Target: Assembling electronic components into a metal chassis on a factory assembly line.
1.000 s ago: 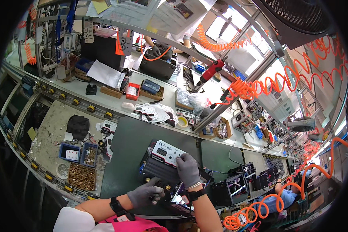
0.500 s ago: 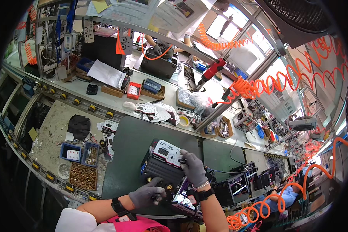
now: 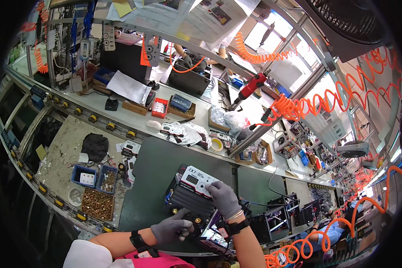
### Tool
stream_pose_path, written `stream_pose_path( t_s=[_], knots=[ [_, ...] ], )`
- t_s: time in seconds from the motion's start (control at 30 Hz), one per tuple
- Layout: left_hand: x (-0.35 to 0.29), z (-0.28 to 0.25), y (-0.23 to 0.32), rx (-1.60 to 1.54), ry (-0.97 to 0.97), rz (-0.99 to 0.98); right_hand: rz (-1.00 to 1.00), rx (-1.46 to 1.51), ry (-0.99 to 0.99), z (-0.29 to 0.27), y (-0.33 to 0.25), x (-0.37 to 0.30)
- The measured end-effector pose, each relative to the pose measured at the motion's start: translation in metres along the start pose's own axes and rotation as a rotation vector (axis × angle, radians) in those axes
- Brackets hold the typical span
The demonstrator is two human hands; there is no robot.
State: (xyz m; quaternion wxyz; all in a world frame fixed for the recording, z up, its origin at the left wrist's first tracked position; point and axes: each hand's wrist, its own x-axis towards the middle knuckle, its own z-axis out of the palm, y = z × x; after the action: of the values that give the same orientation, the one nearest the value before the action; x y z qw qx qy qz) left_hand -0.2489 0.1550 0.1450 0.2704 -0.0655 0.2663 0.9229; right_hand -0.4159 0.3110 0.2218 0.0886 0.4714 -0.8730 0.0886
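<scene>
In front of me a black ribbed electrical machine (image 3: pixel 190 201) lies tilted on the green mat, its white control panel (image 3: pixel 196 181) facing up. The panel carries a small dark display and printed markings. My right hand (image 3: pixel 224 198), grey-gloved, bends over the panel's right end, its fingertips pinched together there; they hide whatever is between them. Beside the lower end of the machine is my left hand (image 3: pixel 172 227), also gloved. Its thumb side reaches toward a brass terminal (image 3: pixel 198 220), the other fingers loosely curled, and nothing shows in it.
Left of the mat, a wooden box of brass parts (image 3: pixel 97 204) stands by blue bins (image 3: pixel 84 175) and a black cloth (image 3: pixel 94 147). Opened machine frames (image 3: pixel 272 221) sit on the right. A red power screwdriver (image 3: pixel 253 86) hangs ahead. Co-workers' hands work across the bench and far right.
My right hand has settled lower over the panel's end, covering the small dark piece seen at its fingertips before. My left hand has shifted slightly lower. The whole view has moved a little.
</scene>
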Motion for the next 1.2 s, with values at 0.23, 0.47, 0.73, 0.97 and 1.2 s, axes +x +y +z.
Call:
stream_pose_path(
  t_s=[0.23,0.47,0.73,0.97,1.2],
  knots=[
    [0.001,0.001,-0.003,-0.022,0.008,0.005,-0.088,-0.214,-0.1,0.007,-0.002,-0.002],
    [0.0,0.009,0.0,-0.035,0.028,-0.046,0.002,0.05,0.021,0.009,0.008,0.005],
    [0.0,0.01,-0.001,-0.105,0.149,-0.064,-0.062,-0.029,0.001,0.006,-0.004,-0.005],
    [0.014,0.004,-0.002,-0.417,0.002,0.038,0.168,0.61,-0.05,-0.045,-0.065,-0.02],
    [0.029,-0.011,-0.006,-0.317,-0.279,0.061,0.079,0.58,-0.211,0.001,-0.08,-0.047]
  ],
)
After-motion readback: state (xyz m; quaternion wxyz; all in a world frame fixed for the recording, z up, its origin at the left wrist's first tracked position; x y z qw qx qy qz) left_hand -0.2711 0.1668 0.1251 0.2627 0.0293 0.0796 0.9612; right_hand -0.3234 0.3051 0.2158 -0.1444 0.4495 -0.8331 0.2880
